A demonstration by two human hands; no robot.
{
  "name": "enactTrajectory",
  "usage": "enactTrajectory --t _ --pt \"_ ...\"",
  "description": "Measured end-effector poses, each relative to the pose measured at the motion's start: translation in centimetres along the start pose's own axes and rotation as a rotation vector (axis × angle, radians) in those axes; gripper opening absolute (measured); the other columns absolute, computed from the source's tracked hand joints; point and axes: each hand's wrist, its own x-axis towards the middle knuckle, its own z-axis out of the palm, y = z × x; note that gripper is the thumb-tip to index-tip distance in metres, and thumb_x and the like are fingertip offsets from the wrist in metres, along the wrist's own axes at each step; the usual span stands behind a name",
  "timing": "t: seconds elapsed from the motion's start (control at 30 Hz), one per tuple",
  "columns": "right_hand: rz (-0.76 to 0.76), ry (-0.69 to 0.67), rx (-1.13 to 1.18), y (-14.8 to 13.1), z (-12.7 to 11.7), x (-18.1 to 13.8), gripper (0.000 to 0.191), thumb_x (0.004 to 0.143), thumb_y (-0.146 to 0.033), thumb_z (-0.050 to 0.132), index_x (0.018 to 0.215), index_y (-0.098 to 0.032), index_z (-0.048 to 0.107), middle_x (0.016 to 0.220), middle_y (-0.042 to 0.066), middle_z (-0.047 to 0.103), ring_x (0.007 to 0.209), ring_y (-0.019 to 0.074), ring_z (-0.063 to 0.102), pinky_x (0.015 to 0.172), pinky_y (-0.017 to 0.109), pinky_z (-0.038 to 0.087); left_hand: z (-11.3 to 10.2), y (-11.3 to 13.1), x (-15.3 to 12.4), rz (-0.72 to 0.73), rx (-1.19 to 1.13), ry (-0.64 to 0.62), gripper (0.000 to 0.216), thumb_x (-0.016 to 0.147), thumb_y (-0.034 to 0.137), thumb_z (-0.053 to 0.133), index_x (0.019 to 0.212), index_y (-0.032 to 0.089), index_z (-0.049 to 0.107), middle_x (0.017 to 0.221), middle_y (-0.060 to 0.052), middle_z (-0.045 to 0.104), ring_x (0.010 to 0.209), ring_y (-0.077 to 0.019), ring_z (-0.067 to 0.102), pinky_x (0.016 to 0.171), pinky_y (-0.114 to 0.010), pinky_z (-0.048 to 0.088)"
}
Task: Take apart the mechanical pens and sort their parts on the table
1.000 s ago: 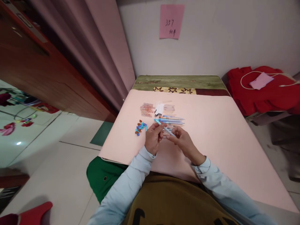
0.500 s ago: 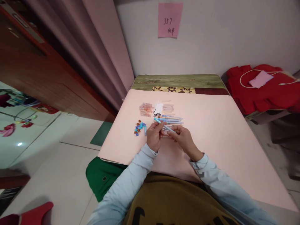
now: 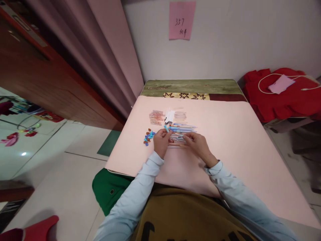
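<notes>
My left hand (image 3: pixel 162 143) is closed on a light-blue pen cap (image 3: pixel 166 128), which sticks up past the thumb and fingertips. A little to the right, my right hand (image 3: pixel 199 146) pinches a slim pale pen (image 3: pixel 179 135) whose end points toward the left hand; the fingers partly cover it. Under and just beyond both hands lies a row of blue and beige pens (image 3: pixel 184 128). By my left hand is a small heap of blue and brown pen parts (image 3: pixel 148 136), partly hidden behind the fingers.
Farther back on the pink-covered table (image 3: pixel 233 150) are white refills with black ends (image 3: pixel 170 116), clear reddish tubes (image 3: pixel 155 117) and more pale tubes (image 3: pixel 180 116). A red cloth (image 3: pixel 278 107) is beyond the right edge. A green cloth item (image 3: pixel 112 190) hangs by the near left corner.
My hands have drawn slightly apart, the left shifting left and the right moving a little right. The pen that spanned both hands now appears separated from the light-blue piece.
</notes>
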Motion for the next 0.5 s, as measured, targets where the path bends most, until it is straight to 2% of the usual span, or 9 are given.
enactTrajectory --t 0.1,0.17,0.27,0.37,0.43,0.5 --pt "-0.004 0.05 -0.187 0.17 -0.2 -0.21 0.019 0.085 -0.039 0.061 0.089 -0.024 0.074 0.079 0.002 0.073 0.071 0.0202 0.064 0.065 0.03 0.041 -0.58 -0.85 0.31 0.078 0.132 -0.048 0.027 0.075 0.038 0.074 0.089 0.016 0.065 0.074 0.0 0.069 0.048 -0.009 0.059 0.05 -0.023 0.05" --pt "-0.01 0.067 -0.225 0.02 -0.28 -0.41 0.019 0.084 -0.038 0.062 0.091 -0.025 0.074 0.084 0.002 0.074 0.072 0.0206 0.064 0.065 0.03 0.041 -0.77 -1.06 0.3 0.129 0.188 -0.059 0.024 0.078 0.038 0.071 0.09 0.017 0.065 0.081 0.0 0.07 0.051 -0.0092 0.06 0.052 -0.024 0.052" --pt "-0.058 0.116 -0.191 -0.19 -0.34 -0.57 0.02 0.085 -0.037 0.061 0.094 -0.025 0.073 0.092 0.003 0.074 0.071 0.0189 0.064 0.066 0.03 0.043 -0.95 -0.83 0.2 0.241 0.297 -0.006 0.019 0.077 0.034 0.072 0.087 0.018 0.067 0.077 0.001 0.068 0.056 -0.0097 0.058 0.053 -0.023 0.051" --pt "-0.106 0.16 -0.155 -0.15 -0.28 -0.58 0.021 0.087 -0.039 0.06 0.094 -0.023 0.072 0.091 0.003 0.073 0.067 0.0169 0.062 0.066 0.029 0.045 -1.11 -0.41 0.16 0.334 0.405 0.052 0.014 0.076 0.03 0.072 0.083 0.018 0.068 0.072 0.001 0.065 0.059 -0.01 0.056 0.056 -0.021 0.049" --pt "-0.118 0.187 -0.141 -0.01 -0.17 -0.57 0.022 0.087 -0.04 0.06 0.093 -0.023 0.072 0.09 0.003 0.073 0.065 0.0162 0.06 0.064 0.029 0.045 -1.18 -0.23 0.12 0.356 0.414 0.042 0.019 0.078 0.028 0.07 0.094 0.017 0.069 0.075 0.0 0.066 0.061 -0.0102 0.055 0.058 -0.022 0.049" --pt "-0.137 0.209 -0.126 0.11 -0.06 -0.6 0.024 0.087 -0.042 0.06 0.093 -0.022 0.072 0.09 0.003 0.072 0.064 0.0159 0.059 0.064 0.029 0.045 -1.22 -0.13 0.02 0.37 0.406 0.026 0.037 0.079 0.027 0.068 0.115 0.018 0.065 0.077 0.0 0.066 0.061 -0.0105 0.056 0.058 -0.022 0.049"
